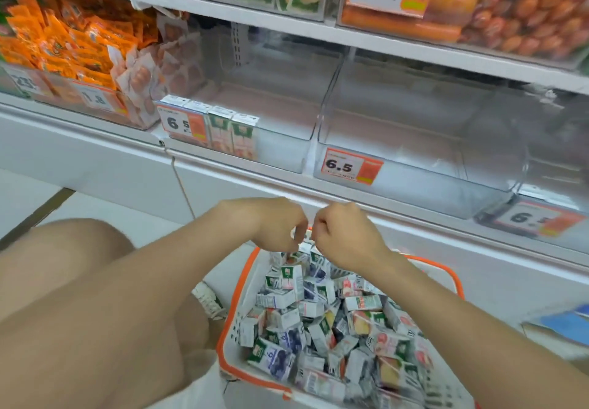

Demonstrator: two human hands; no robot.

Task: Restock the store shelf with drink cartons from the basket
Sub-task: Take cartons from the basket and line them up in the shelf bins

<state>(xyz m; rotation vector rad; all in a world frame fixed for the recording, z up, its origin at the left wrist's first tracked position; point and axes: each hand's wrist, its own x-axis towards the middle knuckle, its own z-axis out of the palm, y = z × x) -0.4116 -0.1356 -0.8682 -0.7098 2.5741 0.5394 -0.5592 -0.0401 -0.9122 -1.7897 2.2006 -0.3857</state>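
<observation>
Where drink cartons (pixel 318 313) lie: heaped in basket (pixel 236 325); four on shelf (pixel 242 179).
Hands: left hand (pixel 280 227), right hand (pixel 344 239) curled over heap; hold cannot be told.
Risk: neighbours could be knocked out by lifting.

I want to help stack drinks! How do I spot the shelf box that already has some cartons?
Look at the shelf right above the basket. Next to the orange snack packets sits a clear box with four cartons standing along its front. The clear box to its right holds none.
</observation>
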